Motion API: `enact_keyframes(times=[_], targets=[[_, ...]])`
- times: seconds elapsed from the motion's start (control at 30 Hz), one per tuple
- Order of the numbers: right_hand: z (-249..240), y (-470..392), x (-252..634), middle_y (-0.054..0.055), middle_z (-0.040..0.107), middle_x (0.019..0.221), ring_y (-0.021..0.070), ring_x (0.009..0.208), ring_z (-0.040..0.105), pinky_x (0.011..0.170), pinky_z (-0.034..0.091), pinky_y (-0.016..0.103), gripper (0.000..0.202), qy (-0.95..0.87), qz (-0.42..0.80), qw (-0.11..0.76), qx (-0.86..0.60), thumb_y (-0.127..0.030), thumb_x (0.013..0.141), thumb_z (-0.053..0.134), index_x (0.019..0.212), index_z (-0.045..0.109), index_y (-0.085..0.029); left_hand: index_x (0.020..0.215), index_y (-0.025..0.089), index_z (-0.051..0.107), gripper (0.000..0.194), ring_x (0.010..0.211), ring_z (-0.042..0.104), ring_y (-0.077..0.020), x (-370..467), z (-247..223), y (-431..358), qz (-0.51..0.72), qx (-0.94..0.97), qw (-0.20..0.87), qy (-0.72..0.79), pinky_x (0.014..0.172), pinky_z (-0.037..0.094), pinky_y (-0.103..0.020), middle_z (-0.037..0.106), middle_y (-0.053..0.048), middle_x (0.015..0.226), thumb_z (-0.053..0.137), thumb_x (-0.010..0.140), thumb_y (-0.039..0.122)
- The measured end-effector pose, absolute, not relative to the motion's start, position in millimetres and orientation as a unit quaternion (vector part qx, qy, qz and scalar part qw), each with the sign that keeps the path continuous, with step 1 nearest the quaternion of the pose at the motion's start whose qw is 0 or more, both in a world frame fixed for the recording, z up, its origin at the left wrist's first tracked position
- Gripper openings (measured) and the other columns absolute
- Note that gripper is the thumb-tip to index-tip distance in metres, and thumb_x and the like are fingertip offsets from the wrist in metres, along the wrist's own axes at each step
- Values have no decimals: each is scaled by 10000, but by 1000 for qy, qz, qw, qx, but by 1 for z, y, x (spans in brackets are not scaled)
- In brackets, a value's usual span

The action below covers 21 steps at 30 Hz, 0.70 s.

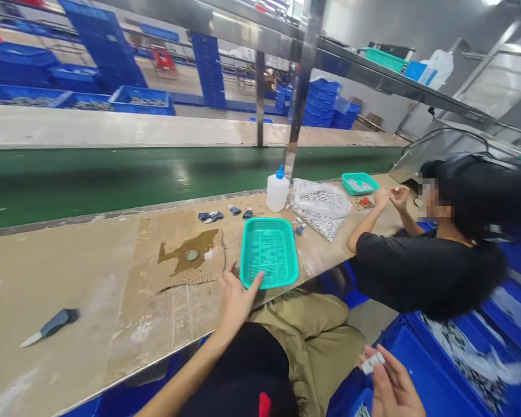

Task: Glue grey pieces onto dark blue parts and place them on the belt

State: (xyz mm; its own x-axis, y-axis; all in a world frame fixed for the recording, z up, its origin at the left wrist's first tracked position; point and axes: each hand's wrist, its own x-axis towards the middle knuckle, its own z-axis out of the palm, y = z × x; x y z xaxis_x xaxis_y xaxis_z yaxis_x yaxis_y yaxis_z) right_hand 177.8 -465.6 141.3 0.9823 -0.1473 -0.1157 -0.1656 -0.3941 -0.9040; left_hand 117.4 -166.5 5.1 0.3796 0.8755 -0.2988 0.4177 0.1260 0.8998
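At the near left corner of a turquoise plastic basket (270, 223), my left hand (237, 298) has its fingers spread. The thumb overlaps the near rim and the index finger lies outside the left side; whether they press on it I cannot tell. No pieces show inside the basket. Low at the right, my right hand (393, 379) pinches a small white rectangular piece (373, 363) with dark marks between thumb and fingers, over blue bins. A wet cardboard patch (204, 246) with a small round disc (191, 255) lies left of the basket.
A dark-handled knife (54, 325) lies at the left. Behind the basket are dark blue scraps (211, 216), a white bottle (278, 192) and a bag of small pieces (321, 202). A co-worker (434, 249) sits at the right by another turquoise basket (359, 183). A green belt (156, 174) runs behind.
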Motion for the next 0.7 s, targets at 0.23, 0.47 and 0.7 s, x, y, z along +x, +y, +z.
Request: enact_keyframes(times=[0.23,0.47,0.7], targets=[[145,-401,167,109,768,993,235,850,729,800,597,385,528,132,-36,691,-710,-498,640,905,1016,727,-172,1268,130,551,644,1199,571,-372,137,47,-168,225,726,574,304,1074,431,-547,632,-186,1189,581,820,592],[157,-417,153,38,726,829,177,767,672,725,554,295,553,148,-125,719,-668,-497,569,942,979,744,-184,1111,164,737,487,791,665,-248,192,127,-253,-243,464,843,-122,756,570,-367,730,-97,939,803,686,392],[145,-446,167,-33,657,602,156,576,628,577,519,261,472,257,-263,710,-601,-430,393,978,738,747,-207,777,247,803,394,820,706,-337,243,125,-332,-264,611,712,-223,752,604,-372,774,-76,833,831,533,555]])
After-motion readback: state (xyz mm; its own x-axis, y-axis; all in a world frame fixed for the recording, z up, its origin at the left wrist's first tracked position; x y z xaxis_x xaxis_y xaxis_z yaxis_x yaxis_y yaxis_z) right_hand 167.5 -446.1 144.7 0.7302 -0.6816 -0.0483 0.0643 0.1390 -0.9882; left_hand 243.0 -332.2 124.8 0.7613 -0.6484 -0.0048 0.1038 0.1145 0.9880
